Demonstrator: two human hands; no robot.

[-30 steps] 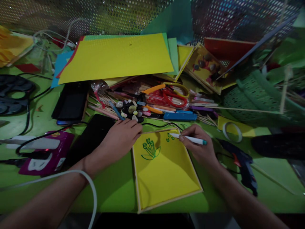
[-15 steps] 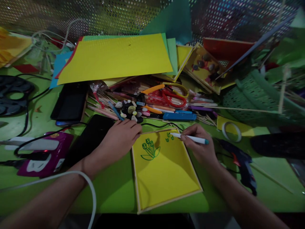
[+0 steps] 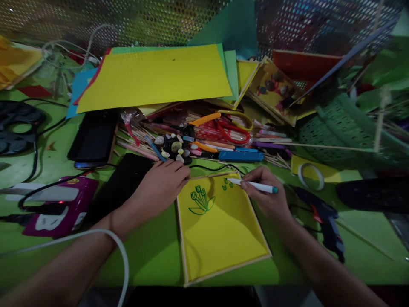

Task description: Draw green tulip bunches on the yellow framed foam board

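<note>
A yellow card in a thin wooden frame [image 3: 220, 230] lies on the green table in front of me. Green flowers [image 3: 201, 198] are drawn at its top left, and smaller green marks sit near its top edge. My right hand [image 3: 266, 196] grips a white marker with a teal end [image 3: 254, 185], its tip touching the card by the small marks. My left hand [image 3: 161, 185] rests flat at the frame's upper left corner, pressing on it, fingers together.
Behind the card lies a heap of sticks, pebbles [image 3: 174, 147], red scissors [image 3: 233, 130] and a blue case [image 3: 241, 156]. Large yellow sheets [image 3: 153, 76] lie farther back. Phones [image 3: 94, 138] and cables sit left; a glue gun [image 3: 326, 221], tape roll [image 3: 311, 175] and green basket [image 3: 345, 128] right.
The marker tip has shifted only slightly over the small green marks near the card's top edge. My left hand has stayed on the frame's corner.
</note>
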